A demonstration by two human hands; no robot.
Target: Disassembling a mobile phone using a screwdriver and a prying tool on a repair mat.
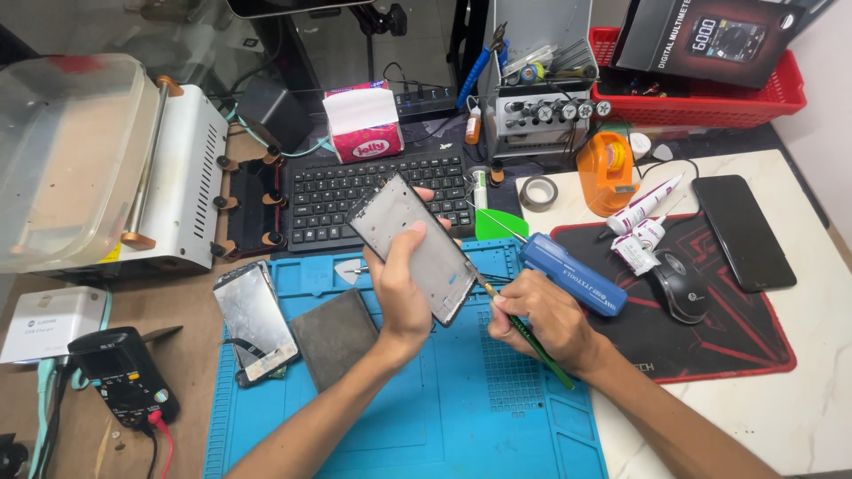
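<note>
My left hand (401,288) grips a phone frame with a grey metal back (410,244), tilted above the blue work mat (461,408). My right hand (543,318) holds a thin green-handled tool (532,341) like a pen; its tip touches the frame's lower right edge. A blue electric screwdriver (572,273) lies just behind my right hand.
A second phone screen (255,318) and a dark grey pad (337,335) lie on the mat's left. A black keyboard (377,191), tissue pack (362,121), orange tape dispenser (607,173), glue tubes (643,208), mouse (679,286), black phone (744,231), multimeter (124,377) and white machine (177,186) surround it.
</note>
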